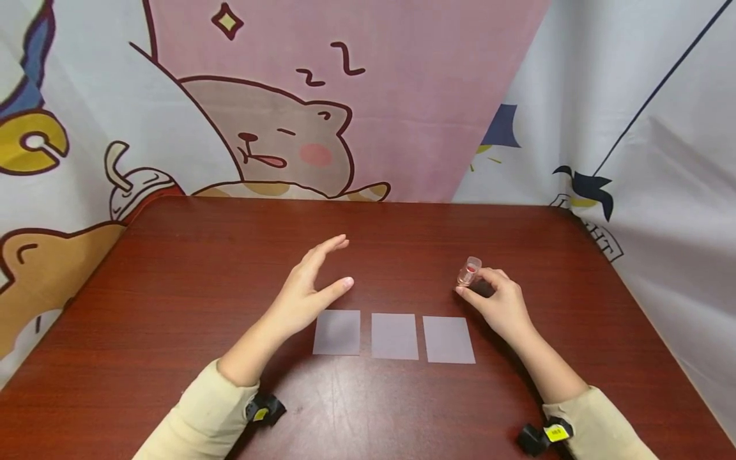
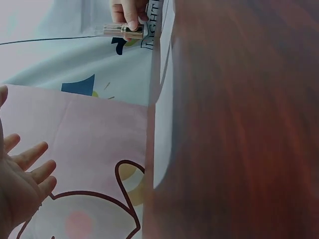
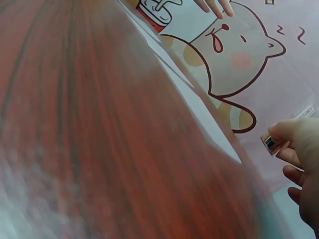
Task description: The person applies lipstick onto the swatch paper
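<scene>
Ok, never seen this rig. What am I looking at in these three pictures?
There's no robot: a person works bare-handed. The wide picture comes from a camera worn on the head, looking forward and down. The other two come from black wrist cameras, so the table looks tipped there. On it lie three pale rectangular sheets in a row. The right hand pinches a small tube with a clear top. The left hand is open and holds nothing.

left hand (image 2: 21,191) cropped (left wrist) | small tube (image 3: 269,144) partly behind right fingers (image 3: 286,131) | right tag (image 1: 556,434) seemingly illegible
</scene>
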`<act>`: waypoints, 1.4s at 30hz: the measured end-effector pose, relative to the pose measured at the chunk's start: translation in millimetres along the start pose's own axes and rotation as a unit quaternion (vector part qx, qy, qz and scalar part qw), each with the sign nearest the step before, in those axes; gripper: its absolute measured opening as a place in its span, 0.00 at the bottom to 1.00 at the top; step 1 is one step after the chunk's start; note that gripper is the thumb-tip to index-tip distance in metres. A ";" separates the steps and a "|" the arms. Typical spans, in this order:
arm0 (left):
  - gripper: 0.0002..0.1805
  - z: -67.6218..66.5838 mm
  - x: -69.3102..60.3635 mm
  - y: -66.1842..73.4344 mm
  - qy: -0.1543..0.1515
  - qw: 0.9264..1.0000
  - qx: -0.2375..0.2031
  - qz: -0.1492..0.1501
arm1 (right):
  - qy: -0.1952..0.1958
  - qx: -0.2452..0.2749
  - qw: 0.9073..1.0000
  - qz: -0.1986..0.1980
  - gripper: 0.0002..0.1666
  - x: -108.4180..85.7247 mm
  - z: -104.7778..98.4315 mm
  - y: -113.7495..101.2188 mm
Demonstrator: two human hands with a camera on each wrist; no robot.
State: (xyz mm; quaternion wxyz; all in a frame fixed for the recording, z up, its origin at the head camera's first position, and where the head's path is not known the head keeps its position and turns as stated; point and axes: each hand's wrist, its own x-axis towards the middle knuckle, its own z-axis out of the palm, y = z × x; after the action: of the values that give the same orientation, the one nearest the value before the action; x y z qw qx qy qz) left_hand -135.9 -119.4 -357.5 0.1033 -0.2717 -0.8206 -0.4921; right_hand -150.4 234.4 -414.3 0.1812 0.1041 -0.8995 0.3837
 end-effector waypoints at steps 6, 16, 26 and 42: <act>0.35 4.2 6.7 6.8 0.014 0.999 -0.010 0.027 | 0.010 0.032 0.999 -0.023 0.12 -2.1 0.1 -17.5; 0.34 10.6 18.9 19.8 0.028 0.996 -0.033 0.078 | 0.023 0.056 0.996 -0.063 0.15 -3.0 -1.5 -42.3; 0.33 15.1 28.4 34.2 0.037 0.992 -0.043 0.114 | 0.036 0.089 0.988 -0.120 0.19 -1.2 -7.5 -82.3; 0.31 23.7 39.6 63.8 0.034 0.982 -0.078 0.168 | 0.018 0.113 0.975 -0.192 0.18 1.1 -14.8 -114.2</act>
State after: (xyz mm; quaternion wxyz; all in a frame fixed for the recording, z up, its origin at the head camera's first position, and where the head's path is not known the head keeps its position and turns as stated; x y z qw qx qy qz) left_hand -131.5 -61.8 -304.0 0.1907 -0.3966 -0.7183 -0.5389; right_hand -110.4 167.0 -329.8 0.2545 0.2877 -0.8100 0.4432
